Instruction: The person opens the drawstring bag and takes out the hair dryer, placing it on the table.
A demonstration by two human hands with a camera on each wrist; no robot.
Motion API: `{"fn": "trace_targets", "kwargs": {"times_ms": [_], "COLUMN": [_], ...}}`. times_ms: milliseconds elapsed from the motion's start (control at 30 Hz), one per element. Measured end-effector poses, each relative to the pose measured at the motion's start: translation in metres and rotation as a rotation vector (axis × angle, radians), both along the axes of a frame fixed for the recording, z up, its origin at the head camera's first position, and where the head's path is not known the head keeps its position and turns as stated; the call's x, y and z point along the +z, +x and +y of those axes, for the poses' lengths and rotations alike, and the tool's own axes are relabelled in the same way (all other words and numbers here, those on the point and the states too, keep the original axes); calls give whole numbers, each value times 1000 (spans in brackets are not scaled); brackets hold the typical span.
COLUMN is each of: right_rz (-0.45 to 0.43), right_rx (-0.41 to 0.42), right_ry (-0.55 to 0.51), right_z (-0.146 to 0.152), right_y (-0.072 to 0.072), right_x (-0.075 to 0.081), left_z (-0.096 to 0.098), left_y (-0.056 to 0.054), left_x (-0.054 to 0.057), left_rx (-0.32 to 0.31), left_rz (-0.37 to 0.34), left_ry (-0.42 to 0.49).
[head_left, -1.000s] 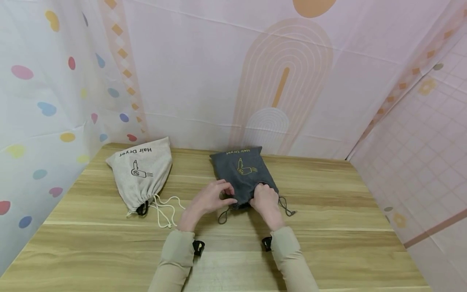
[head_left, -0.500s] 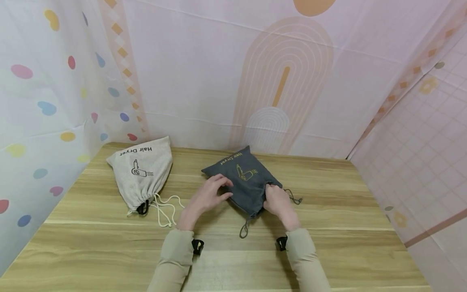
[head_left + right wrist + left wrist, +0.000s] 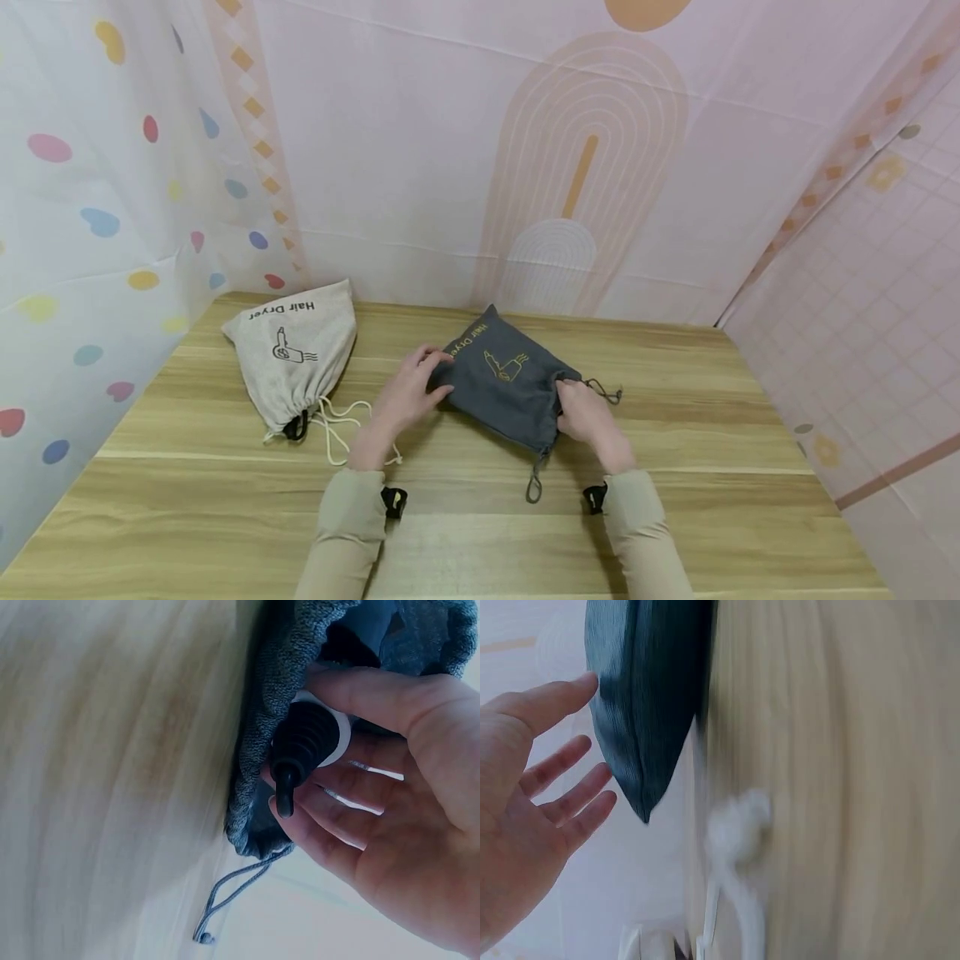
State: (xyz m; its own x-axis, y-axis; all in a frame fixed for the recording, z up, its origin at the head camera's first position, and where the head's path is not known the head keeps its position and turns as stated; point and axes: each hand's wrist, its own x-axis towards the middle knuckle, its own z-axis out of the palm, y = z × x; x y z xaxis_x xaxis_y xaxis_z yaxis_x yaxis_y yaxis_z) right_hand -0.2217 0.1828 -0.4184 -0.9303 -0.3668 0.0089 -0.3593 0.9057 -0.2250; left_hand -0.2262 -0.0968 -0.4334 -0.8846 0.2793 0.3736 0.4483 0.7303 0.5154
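Observation:
A dark grey drawstring bag (image 3: 501,392), printed with a hair dryer outline, lies on the table with its mouth turned toward the right. My right hand (image 3: 585,412) reaches into that mouth. In the right wrist view, its thumb and fingers grip the handle end of a hair dryer (image 3: 306,739), where a white ring and a black ribbed cord sleeve show; most of the dryer is hidden by cloth. At the bag's left end, my left hand (image 3: 408,393) has its fingers spread and loosely bent, fingertips right at the fabric (image 3: 649,690).
On the left lies a light beige drawstring bag (image 3: 300,367) with the same print. A black loop (image 3: 297,427) pokes from its gathered neck, and its white cords (image 3: 333,425) trail toward my left wrist. A grey drawstring loop (image 3: 534,485) hangs toward me. Patterned cloth (image 3: 405,167) stands behind the table.
The grey bag has swung round so its mouth faces right instead of toward me. My right hand has moved right with the mouth, and my left hand has shifted left along the bag.

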Motion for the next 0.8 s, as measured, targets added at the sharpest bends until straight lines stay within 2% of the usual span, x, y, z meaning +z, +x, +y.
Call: {"fn": "trace_targets", "kwargs": {"times_ms": [233, 367, 567, 800], "right_rz": [-16, -31, -23, -41], "right_rx": [26, 30, 28, 25], "right_ry": [-20, -26, -27, -28], "right_z": [6, 8, 8, 10], "right_y": [0, 1, 2, 3], "right_x": [-1, 0, 0, -2], "left_z": [-14, -20, -25, -25], "left_y": [-2, -2, -1, -2], "left_x": [1, 1, 1, -1], "left_rx": [-36, -69, -125, -147], "left_rz": [-63, -94, -60, -20], "left_ry": [-72, -69, -76, -92]}}
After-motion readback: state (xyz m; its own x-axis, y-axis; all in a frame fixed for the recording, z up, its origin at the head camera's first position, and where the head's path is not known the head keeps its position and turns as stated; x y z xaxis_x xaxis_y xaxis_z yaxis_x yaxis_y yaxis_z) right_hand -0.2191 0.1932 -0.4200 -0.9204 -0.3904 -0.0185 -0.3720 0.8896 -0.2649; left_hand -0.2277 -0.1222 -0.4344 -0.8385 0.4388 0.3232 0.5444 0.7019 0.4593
